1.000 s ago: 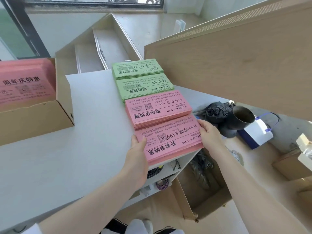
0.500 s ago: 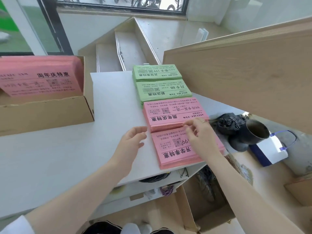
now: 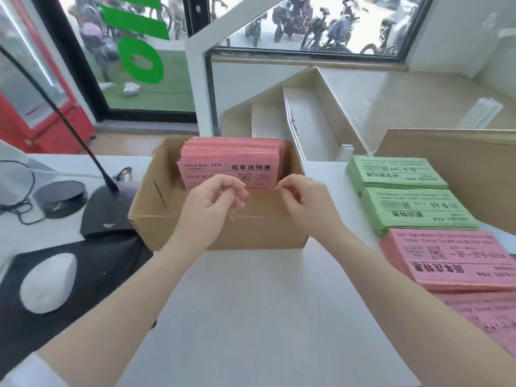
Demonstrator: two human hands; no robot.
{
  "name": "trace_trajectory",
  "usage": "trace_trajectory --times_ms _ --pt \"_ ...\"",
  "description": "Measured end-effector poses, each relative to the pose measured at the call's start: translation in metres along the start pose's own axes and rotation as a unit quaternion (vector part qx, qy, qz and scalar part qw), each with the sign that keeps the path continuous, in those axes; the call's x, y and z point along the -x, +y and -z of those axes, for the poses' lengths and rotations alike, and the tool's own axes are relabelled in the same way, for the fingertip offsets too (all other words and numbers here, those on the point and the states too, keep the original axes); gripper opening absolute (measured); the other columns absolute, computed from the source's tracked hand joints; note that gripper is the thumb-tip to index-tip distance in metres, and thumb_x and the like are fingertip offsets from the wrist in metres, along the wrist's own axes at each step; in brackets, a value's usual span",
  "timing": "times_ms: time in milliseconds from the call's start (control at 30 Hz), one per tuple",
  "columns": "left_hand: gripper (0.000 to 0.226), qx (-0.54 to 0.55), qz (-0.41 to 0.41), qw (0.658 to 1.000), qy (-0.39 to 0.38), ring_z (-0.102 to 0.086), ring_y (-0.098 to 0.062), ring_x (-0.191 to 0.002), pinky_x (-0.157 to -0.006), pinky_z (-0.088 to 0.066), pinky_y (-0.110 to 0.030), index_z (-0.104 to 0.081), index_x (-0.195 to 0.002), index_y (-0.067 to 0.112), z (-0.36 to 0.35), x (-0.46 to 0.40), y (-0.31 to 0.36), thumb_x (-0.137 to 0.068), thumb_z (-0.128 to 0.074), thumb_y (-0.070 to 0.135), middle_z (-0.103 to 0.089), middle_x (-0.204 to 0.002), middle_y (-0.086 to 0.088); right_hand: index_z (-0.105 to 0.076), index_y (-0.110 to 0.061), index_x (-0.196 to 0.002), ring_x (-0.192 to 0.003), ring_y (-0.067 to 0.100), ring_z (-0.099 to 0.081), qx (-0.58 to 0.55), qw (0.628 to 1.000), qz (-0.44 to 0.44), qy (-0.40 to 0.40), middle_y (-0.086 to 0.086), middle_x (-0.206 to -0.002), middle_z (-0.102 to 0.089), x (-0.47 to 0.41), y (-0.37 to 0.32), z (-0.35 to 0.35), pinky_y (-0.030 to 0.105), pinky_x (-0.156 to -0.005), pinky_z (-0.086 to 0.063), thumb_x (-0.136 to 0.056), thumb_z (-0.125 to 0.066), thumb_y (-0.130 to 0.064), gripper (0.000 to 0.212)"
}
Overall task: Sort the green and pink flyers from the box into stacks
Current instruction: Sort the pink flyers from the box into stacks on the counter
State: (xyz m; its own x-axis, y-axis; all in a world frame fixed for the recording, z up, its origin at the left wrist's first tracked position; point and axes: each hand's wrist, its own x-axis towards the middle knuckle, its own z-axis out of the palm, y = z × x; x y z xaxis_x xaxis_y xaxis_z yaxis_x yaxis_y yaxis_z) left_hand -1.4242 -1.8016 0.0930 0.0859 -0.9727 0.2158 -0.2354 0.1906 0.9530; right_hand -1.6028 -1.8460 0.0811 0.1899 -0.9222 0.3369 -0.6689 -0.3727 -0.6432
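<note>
Two hands, left hand [image 3: 215, 202] and right hand [image 3: 304, 202], hover over the cardboard box [image 3: 217, 230], fingers loosely curled, gripping nothing. Beyond them, pink flyers [image 3: 229, 160] stand upright inside. Sorted green stacks [image 3: 402, 191] and pink stacks [image 3: 458, 261] lie rightward on the table [image 3: 251, 303].

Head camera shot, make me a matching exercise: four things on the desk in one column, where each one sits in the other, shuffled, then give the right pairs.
Things:
1. pink flyers in the box
2. green flyer stacks
3. computer mouse
4. gooseneck microphone base

Places:
A. far left, on the black mouse pad
B. right side of the desk, beyond the pink flyer stacks
C. standing upright in the cardboard box
D. just left of the cardboard box

Pairs: 1-C, 2-B, 3-A, 4-D
</note>
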Motion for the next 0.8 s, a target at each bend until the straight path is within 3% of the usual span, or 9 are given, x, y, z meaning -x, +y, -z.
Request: trace_trajectory --times_ms 100,200,300,367,433,533,600,700,800 --pt "0.029 -0.057 -0.048 0.997 0.006 -0.064 -0.008 -0.071 -0.073 -0.050 -0.020 -0.061 -0.084 0.024 0.048 -0.043 -0.006 -0.094 -0.043 0.003 -0.067 -0.081 0.007 -0.067 -0.015 -0.095 -0.078 0.008 -0.052 0.062 0.998 0.017 0.023 -0.011 -0.086 -0.060 -0.039 -0.020 -0.019 0.027 -0.074 -0.043 -0.090 -0.053 -0.012 0.016" --pt "0.030 -0.197 -0.084 0.975 -0.062 -0.061 0.004 -0.075 -0.071 -0.044 -0.015 -0.062 -0.089 0.026 0.080 -0.089 -0.015 -0.094 -0.042 0.005 -0.066 -0.082 0.012 -0.062 -0.011 -0.115 -0.111 0.022 -0.054 0.130 0.989 0.048 -0.054 0.004 -0.118 -0.062 -0.070 -0.026 -0.044 0.037 -0.092 -0.044 -0.092 -0.049 -0.011 0.026" --pt "0.032 -0.401 -0.136 0.890 -0.171 -0.054 -0.014 -0.114 -0.094 -0.041 -0.025 -0.054 -0.125 0.017 0.096 -0.126 -0.039 -0.094 -0.044 0.011 -0.058 -0.125 0.001 -0.045 -0.009 -0.136 -0.130 0.026 -0.040 0.228 0.961 0.083 -0.136 0.008 -0.142 -0.044 -0.088 -0.026 -0.071 0.042 -0.105 -0.035 -0.093 -0.045 -0.008 0.043" --pt "0.050 -0.499 -0.139 0.820 -0.244 -0.034 -0.019 -0.135 -0.108 -0.032 -0.033 -0.033 -0.142 0.016 0.099 -0.141 -0.059 -0.095 -0.047 0.019 -0.033 -0.149 -0.002 -0.036 -0.011 -0.142 -0.137 0.023 -0.031 0.282 0.940 0.104 -0.162 0.006 -0.150 -0.033 -0.093 -0.023 -0.083 0.042 -0.109 -0.029 -0.094 -0.043 -0.008 0.049" --pt "0.061 -0.541 -0.151 0.779 -0.279 -0.014 -0.018 -0.143 -0.115 -0.015 -0.030 -0.020 -0.147 0.015 0.098 -0.148 -0.073 -0.095 -0.049 0.027 -0.013 -0.156 -0.002 -0.032 -0.013 -0.144 -0.140 0.022 -0.027 0.323 0.920 0.111 -0.191 0.004 -0.153 -0.026 -0.093 -0.021 -0.090 0.039 -0.111 -0.026 -0.095 -0.045 -0.013 0.051" --pt "0.063 -0.539 -0.175 0.778 -0.270 -0.009 -0.018 -0.144 -0.115 -0.011 -0.029 -0.017 -0.148 0.016 0.099 -0.153 -0.081 -0.095 -0.048 0.026 -0.009 -0.157 -0.002 -0.034 -0.012 -0.142 -0.137 0.026 -0.030 0.342 0.911 0.100 -0.207 0.005 -0.153 -0.026 -0.094 -0.020 -0.092 0.039 -0.108 -0.026 -0.091 -0.054 -0.025 0.056" --pt "0.064 -0.541 -0.184 0.776 -0.265 -0.009 -0.019 -0.144 -0.115 -0.014 -0.031 -0.017 -0.148 0.017 0.099 -0.153 -0.084 -0.094 -0.049 0.024 -0.009 -0.157 -0.003 -0.045 -0.008 -0.134 -0.127 0.031 -0.043 0.332 0.916 0.124 -0.186 0.011 -0.143 -0.041 -0.093 -0.021 -0.091 0.043 -0.099 -0.038 -0.085 -0.063 -0.025 0.055" --pt "0.061 -0.559 -0.199 0.768 -0.242 -0.018 -0.022 -0.141 -0.112 -0.019 -0.035 -0.025 -0.146 0.016 0.097 -0.149 -0.083 -0.092 -0.052 0.027 -0.018 -0.155 -0.006 -0.059 -0.007 -0.107 -0.093 0.032 -0.060 0.364 0.902 0.186 -0.140 0.012 -0.109 -0.060 -0.091 -0.017 -0.086 0.038 -0.070 -0.050 -0.068 -0.077 -0.024 0.046" --pt "0.050 -0.547 -0.239 0.777 -0.199 -0.037 -0.028 -0.129 -0.105 -0.027 -0.039 -0.043 -0.135 0.012 0.089 -0.156 -0.076 -0.089 -0.057 0.024 -0.042 -0.140 -0.010 -0.058 -0.008 -0.082 -0.064 0.027 -0.057 0.441 0.882 0.144 -0.082 0.007 -0.077 -0.058 -0.093 -0.007 -0.079 0.029 -0.050 -0.041 -0.056 -0.080 -0.007 0.034"
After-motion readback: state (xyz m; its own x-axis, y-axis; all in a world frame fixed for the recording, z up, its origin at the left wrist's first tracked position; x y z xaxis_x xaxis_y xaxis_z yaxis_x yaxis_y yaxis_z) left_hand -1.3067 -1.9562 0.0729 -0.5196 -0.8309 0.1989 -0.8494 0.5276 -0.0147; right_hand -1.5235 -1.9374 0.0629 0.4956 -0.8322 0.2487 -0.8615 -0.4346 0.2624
